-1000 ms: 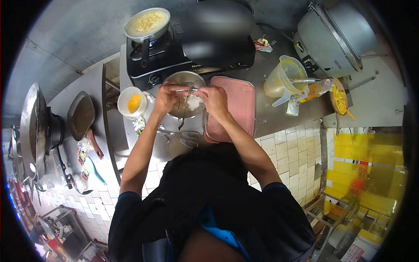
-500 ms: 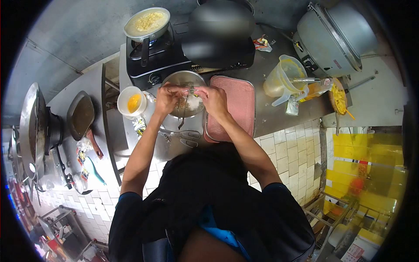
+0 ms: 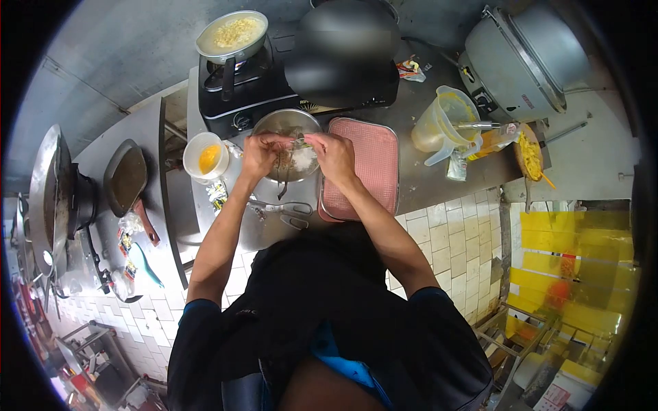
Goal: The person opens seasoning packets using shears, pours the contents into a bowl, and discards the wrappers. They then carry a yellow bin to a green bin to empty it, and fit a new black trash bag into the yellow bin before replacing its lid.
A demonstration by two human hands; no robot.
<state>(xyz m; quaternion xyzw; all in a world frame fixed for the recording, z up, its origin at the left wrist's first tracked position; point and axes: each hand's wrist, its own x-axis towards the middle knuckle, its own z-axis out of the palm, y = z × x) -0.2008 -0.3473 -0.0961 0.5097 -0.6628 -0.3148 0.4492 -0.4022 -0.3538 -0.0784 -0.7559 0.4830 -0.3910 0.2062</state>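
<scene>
Above a steel bowl (image 3: 267, 122), my left hand (image 3: 260, 154) and my right hand (image 3: 334, 157) pinch a small packet (image 3: 299, 142) from its two sides. The packet looks partly clear with some green; its contents are too small to make out. White powder (image 3: 302, 160) and something brownish lie in the bowl below. A dark, thin utensil handle (image 3: 282, 188) leans out over the bowl's near rim. Close to the bowl, scissors (image 3: 296, 216) rest on the steel counter. Left of my left hand stands a white tub (image 3: 195, 168) with yellow egg (image 3: 210, 158) inside.
A pink-lined tray (image 3: 370, 164) sits right of the bowl. Behind are a gas stove (image 3: 236, 109) and a pan (image 3: 236, 51) of pale food. Further right stand a plastic jug (image 3: 428, 130) and a large cooker (image 3: 510, 68). A pan (image 3: 127, 178) lies on the left counter.
Both hands stay over the bowl with the packet between them, their fingers shifting only slightly. The whole view has moved a little; nothing else visibly differs.
</scene>
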